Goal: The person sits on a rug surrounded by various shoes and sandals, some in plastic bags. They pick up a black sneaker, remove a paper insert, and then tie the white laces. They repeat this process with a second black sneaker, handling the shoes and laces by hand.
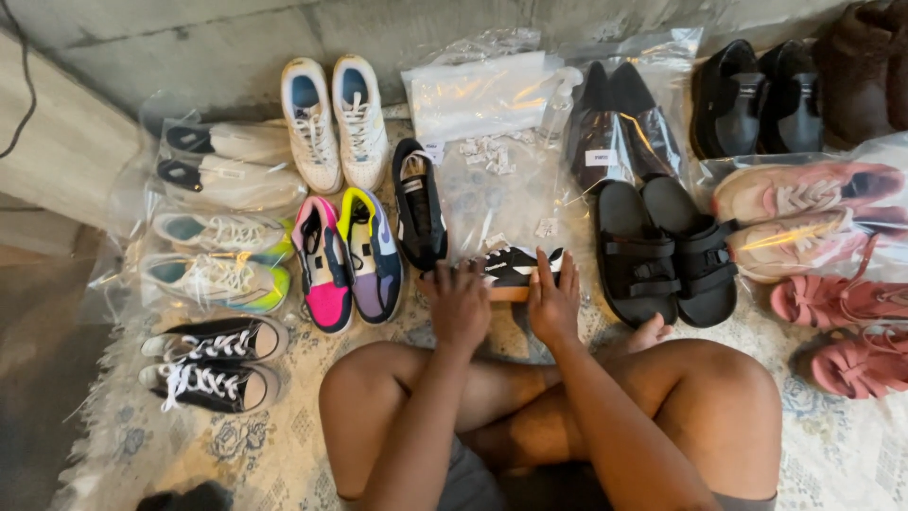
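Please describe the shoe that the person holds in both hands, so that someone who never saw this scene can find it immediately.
Start from the patterned rug where the person sits cross-legged, and look just beyond the knees. There the left hand and right hand grip a black sneaker lying sideways. Unlike its mate beside it, it shows white side markings and a tan sole.

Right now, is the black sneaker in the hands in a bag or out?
Out: both hands, left hand and right hand, grip the bare black sneaker; no plastic covers it.

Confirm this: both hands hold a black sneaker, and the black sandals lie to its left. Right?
Not quite. Both the left hand and right hand do hold the black sneaker, but the black sandals lie to its right, as the head view shows.
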